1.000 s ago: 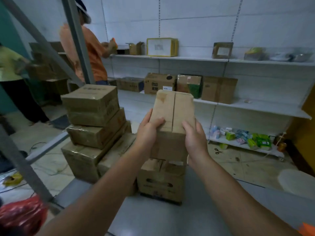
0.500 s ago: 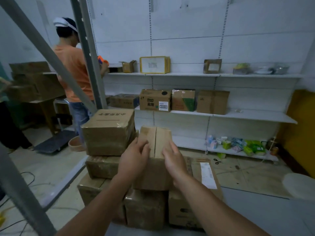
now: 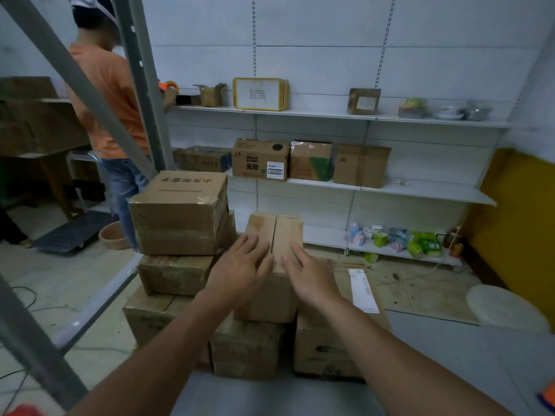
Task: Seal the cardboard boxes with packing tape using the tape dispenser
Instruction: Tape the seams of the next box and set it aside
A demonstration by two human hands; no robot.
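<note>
A small cardboard box [image 3: 280, 231] with an untaped centre seam sits on top of a stack of boxes at the far edge of the grey table [image 3: 270, 394]. My left hand [image 3: 240, 267] lies flat on its near left top, fingers spread. Against the box's near right corner rests my right hand [image 3: 309, 276], also with fingers apart. Neither hand wraps around the box. Under it stand two larger boxes [image 3: 246, 349] [image 3: 324, 346]. An orange object [image 3: 548, 396] shows at the lower right edge; I cannot tell whether it is the tape dispenser.
To the left, a tall stack of taped boxes [image 3: 180, 211] rises above the small one. A grey metal rack post [image 3: 141, 79] stands behind it. A person in an orange shirt [image 3: 111, 94] works at the wall shelves [image 3: 420, 190]. A white stool [image 3: 507, 307] stands at right.
My hands carried the small box forward and down onto the stack. Their grip on its sides has loosened into flat, spread fingers. The view has shifted closer to the boxes.
</note>
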